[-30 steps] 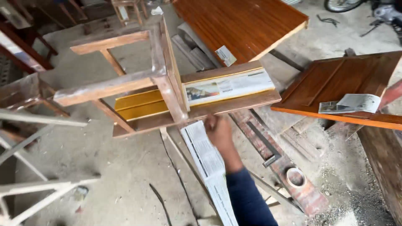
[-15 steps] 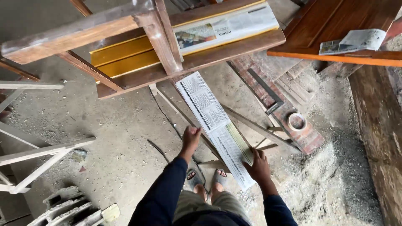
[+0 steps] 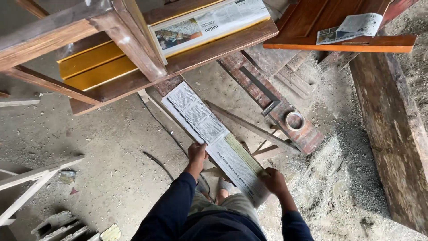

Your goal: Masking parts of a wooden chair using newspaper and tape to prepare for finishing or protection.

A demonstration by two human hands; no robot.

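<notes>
A long narrow piece wrapped in newspaper (image 3: pixel 209 131) lies slanted over the dusty floor, its far end under a wooden frame (image 3: pixel 129 40). My left hand (image 3: pixel 196 153) grips its left edge near the middle. My right hand (image 3: pixel 273 180) holds the near end on the right side. Both sleeves are dark blue. My sandalled feet show just below the piece.
A brown plank (image 3: pixel 178 62) carries a yellow strip and a second newspaper-wrapped piece (image 3: pixel 209 24). A tape roll (image 3: pixel 295 120) and metal square (image 3: pixel 263 91) rest on a reddish board. An orange panel (image 3: pixel 343 31) and a heavy beam (image 3: pixel 392 134) stand right. White slats (image 3: pixel 31 178) lie left.
One second ago only one hand reached toward the wrapped piece. Now both hands hold it near its close end, and the view has tilted down closer to the floor.
</notes>
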